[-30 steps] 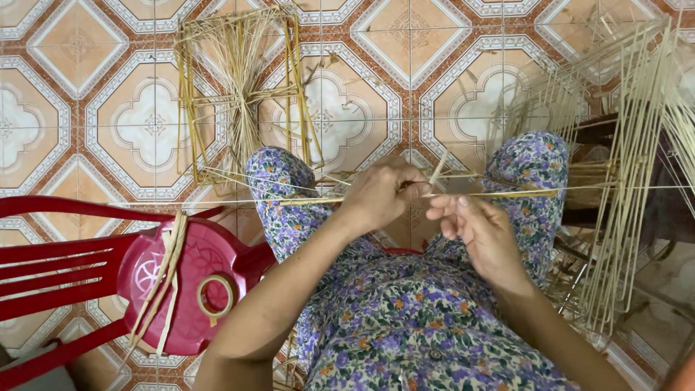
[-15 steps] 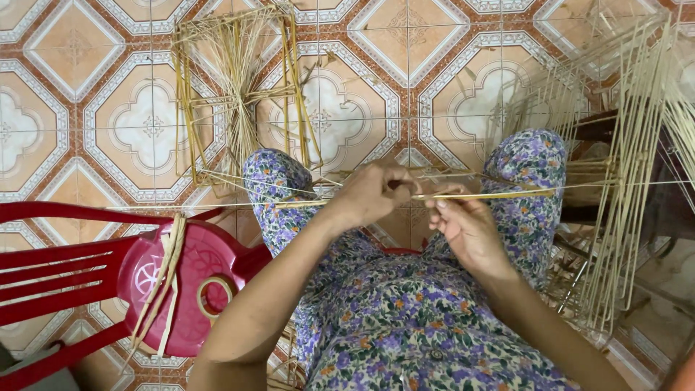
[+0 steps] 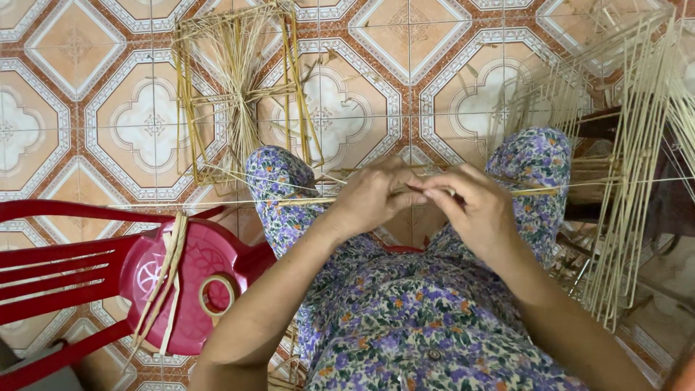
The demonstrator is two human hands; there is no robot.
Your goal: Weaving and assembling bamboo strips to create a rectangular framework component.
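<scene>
Bamboo sticks [image 3: 434, 194]: pale, dry, matt. Frame [image 3: 239, 94], upper left: same yellow cane, rough. Chair [image 3: 108, 275], lower left: red glossy plastic. Floor [image 3: 79, 123]: glazed patterned tile, smooth. Clothing [image 3: 413, 318]: soft floral cloth.

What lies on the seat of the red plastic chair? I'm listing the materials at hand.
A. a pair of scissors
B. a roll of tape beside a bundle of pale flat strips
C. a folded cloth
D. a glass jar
B: on the red plastic chair lie a tan roll of tape and a bundle of pale flat strips.
</scene>
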